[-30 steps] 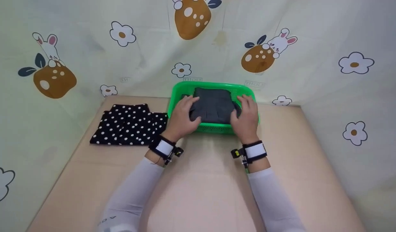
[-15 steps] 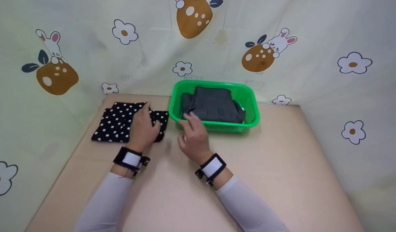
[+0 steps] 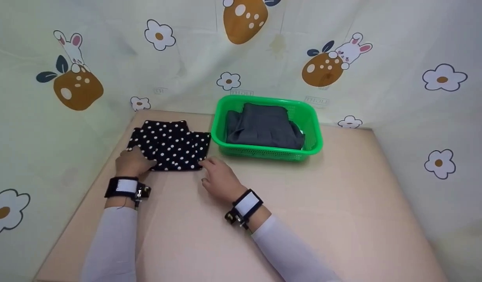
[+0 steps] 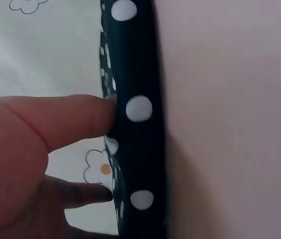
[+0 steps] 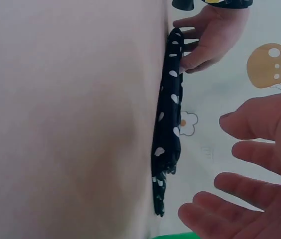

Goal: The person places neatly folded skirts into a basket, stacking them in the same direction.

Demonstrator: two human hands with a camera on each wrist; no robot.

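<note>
A folded black garment with white polka dots point(image 3: 174, 147) lies flat at the left of the table. My left hand point(image 3: 134, 161) is at its near left corner, with the thumb touching the fabric; in the left wrist view the thumb point(image 4: 80, 117) presses against the dotted cloth and the other fingers lie further along it. My right hand point(image 3: 221, 178) is at the near right corner of the garment. In the right wrist view its fingers point(image 5: 244, 189) are spread and relaxed, apart from the cloth, with nothing held.
A green plastic basket point(image 3: 266, 152) stands right of the garment, near the back edge. Folded dark grey clothing point(image 3: 264, 125) lies in it. A printed cloth backdrop point(image 3: 186, 70) rises behind and beside the table point(image 3: 323, 203).
Both hands have left the basket and moved left to the polka-dot garment. The left hand went across it to the near left corner; the right followed to the near right corner.
</note>
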